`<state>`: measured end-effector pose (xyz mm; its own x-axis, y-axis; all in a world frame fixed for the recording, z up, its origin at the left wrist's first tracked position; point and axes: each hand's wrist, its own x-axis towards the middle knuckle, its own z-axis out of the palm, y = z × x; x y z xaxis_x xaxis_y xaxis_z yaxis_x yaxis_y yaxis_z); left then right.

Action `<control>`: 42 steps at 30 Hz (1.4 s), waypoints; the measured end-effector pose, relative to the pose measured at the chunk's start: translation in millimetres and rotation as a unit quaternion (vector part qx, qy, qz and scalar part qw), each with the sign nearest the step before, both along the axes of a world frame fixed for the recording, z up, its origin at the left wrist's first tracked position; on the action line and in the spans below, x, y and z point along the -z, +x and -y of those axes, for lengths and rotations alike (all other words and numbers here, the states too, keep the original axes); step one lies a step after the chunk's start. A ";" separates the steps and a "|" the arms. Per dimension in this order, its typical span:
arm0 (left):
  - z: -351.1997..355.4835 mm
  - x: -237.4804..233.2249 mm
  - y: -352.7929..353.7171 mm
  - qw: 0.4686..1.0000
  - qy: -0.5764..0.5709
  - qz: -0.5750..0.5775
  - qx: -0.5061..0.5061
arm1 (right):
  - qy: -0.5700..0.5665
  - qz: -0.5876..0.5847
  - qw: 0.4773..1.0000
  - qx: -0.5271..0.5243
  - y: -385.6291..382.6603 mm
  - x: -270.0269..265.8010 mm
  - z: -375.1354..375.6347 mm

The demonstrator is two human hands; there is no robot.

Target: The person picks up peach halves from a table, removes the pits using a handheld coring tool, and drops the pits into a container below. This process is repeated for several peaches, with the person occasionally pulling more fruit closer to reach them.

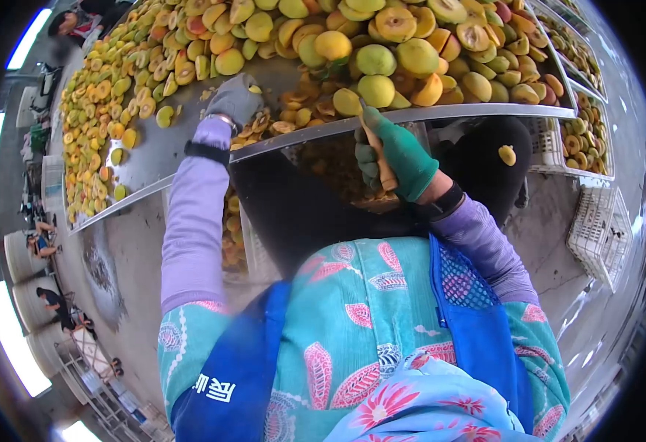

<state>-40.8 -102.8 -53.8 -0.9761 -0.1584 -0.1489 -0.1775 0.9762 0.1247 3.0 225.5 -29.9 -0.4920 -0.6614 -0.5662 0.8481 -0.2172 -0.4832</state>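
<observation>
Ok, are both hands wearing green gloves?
No, the right hand, gripping a knife, wears green; the left hand wears grey.

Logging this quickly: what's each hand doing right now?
Left hand, grey glove: over cut yellow fruit pieces; grip cannot be told.
Right hand, green glove: closed on wooden-handled knife.

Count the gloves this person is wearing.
2. A grey one covers the left hand, resting among fruit pieces on the metal table; a green one covers the right hand, gripping a wooden-handled tool. None seem hidden.

Bright daylight — heavy fisheye distortion
</observation>
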 end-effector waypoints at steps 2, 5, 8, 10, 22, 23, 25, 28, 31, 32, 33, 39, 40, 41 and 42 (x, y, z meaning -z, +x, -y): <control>-25.6 -22.4 22.8 0.989 0.140 -0.045 -0.019 | 0.017 -0.015 0.999 0.024 -2.6 4.6 -4.9; -87.2 -63.2 60.4 0.967 0.238 -0.084 -0.017 | 0.049 -0.023 0.997 0.046 -2.0 -4.5 -7.9; -120.9 -64.3 65.5 0.968 0.106 -0.178 0.140 | 0.064 -0.061 0.995 0.054 -1.2 -1.9 -9.9; -159.0 -71.2 47.0 0.975 0.164 -0.135 0.058 | 0.048 -0.113 0.988 0.091 -1.0 14.1 -7.3; -133.5 -64.1 71.8 0.874 0.451 -0.181 -0.019 | 0.211 -0.446 0.869 0.040 16.3 -17.7 -9.8; -130.0 -55.2 77.7 0.879 0.404 -0.251 0.043 | 0.207 -0.484 0.851 0.002 17.5 -13.2 0.5; -120.2 -23.7 83.7 0.872 0.340 -0.341 0.087 | 0.203 -0.507 0.834 -0.075 16.1 -13.1 15.2; -131.6 -27.9 91.3 0.901 0.275 -0.336 0.019 | 0.268 -0.552 0.785 -0.089 13.2 -5.6 31.2; -121.5 -14.4 86.3 0.909 0.231 -0.345 0.044 | 0.282 -0.649 0.702 -0.073 10.6 6.4 39.6; -121.7 -19.2 84.3 0.916 0.191 -0.348 0.066 | 0.259 -0.612 0.743 -0.079 9.3 5.1 39.4; -127.2 -25.2 83.5 0.890 0.301 -0.341 0.021 | 0.233 -0.572 0.782 -0.084 8.5 -2.7 39.3; -140.7 -18.3 75.7 0.787 0.519 -0.324 -0.080 | 0.177 -0.467 0.864 -0.059 14.3 1.8 55.0; -144.0 -17.3 74.2 0.739 0.584 -0.317 -0.109 | 0.157 -0.439 0.884 -0.039 16.2 5.3 59.2; -146.8 -16.8 73.1 0.687 0.644 -0.308 -0.137 | 0.158 -0.396 0.902 -0.070 16.1 6.8 58.2; -148.3 -15.1 71.8 0.708 0.608 -0.340 -0.112 | 0.160 -0.353 0.916 -0.098 13.9 -2.5 56.3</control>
<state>31.0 45.5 -38.7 -0.8580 -0.4792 0.1847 0.1946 0.0294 0.9804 16.8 169.2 -27.5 -0.7000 -0.6316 -0.3333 0.3067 0.1556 -0.9390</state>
